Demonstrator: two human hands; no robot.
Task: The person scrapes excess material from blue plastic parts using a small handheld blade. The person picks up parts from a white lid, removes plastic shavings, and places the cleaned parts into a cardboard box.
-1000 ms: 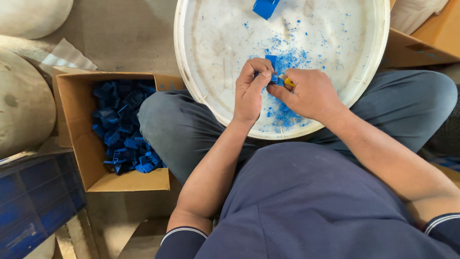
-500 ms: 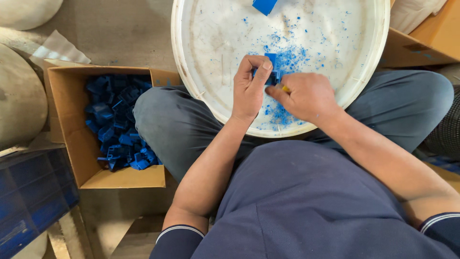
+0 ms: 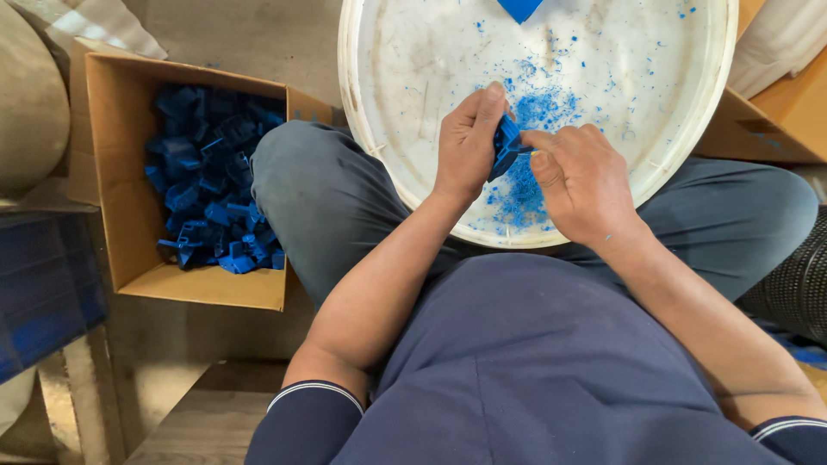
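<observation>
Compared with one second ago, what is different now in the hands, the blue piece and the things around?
Little changed. The left hand still holds the small blue part over the white tub, and the right hand still works at it. The yellow-tipped tool seen earlier in the right fingers is now hidden. The view shifted slightly. The cardboard box of blue parts stayed in place.

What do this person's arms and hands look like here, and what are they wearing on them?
Both hands, left and right, are bare, with no gloves. The forearms are bare too. Short navy sleeves end above the elbows, each edged with a thin white stripe.
</observation>
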